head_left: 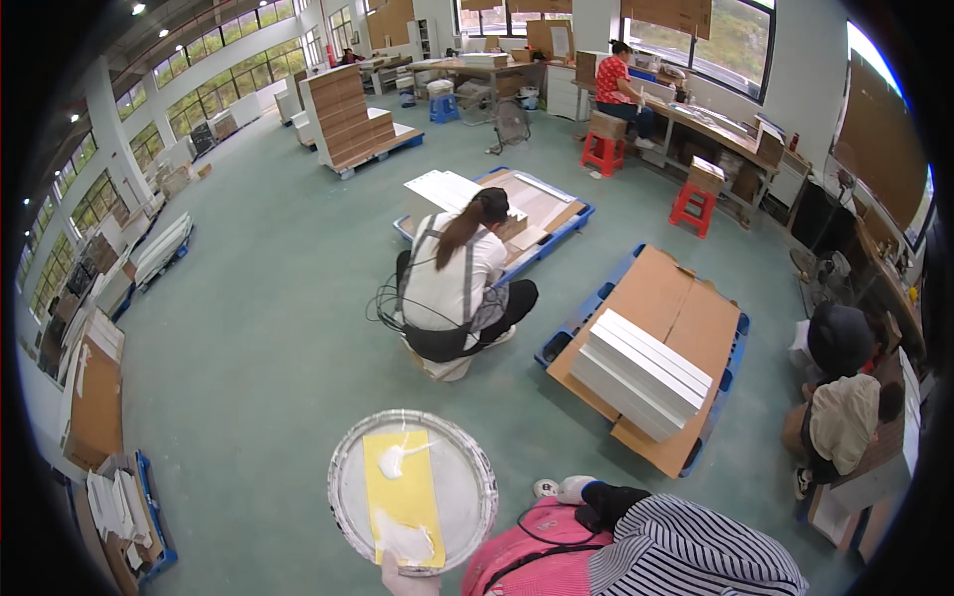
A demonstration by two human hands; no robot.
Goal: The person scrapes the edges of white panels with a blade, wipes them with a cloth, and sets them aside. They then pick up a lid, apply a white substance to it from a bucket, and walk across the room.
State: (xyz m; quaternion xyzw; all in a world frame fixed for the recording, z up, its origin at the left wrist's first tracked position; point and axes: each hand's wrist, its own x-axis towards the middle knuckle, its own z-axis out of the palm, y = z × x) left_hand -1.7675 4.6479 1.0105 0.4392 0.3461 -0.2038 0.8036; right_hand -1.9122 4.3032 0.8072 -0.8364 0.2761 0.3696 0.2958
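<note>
At the lower edge, my left hand, pale and partly cut off, is closed at the near end of a flat yellow board. White paste lies on the board's far part, with a thin streak trailing from it. A larger white smear covers its near end. Under the board is a round white tub with a smeared, dirty rim. My right hand is not in sight. Pink and black-and-white striped cloth covers my lap to the right.
Ahead, a person squats beside a blue pallet with boards. At right, stacked white panels lie on cardboard over another pallet. A second person sits far right. Red stools stand by the workbenches.
</note>
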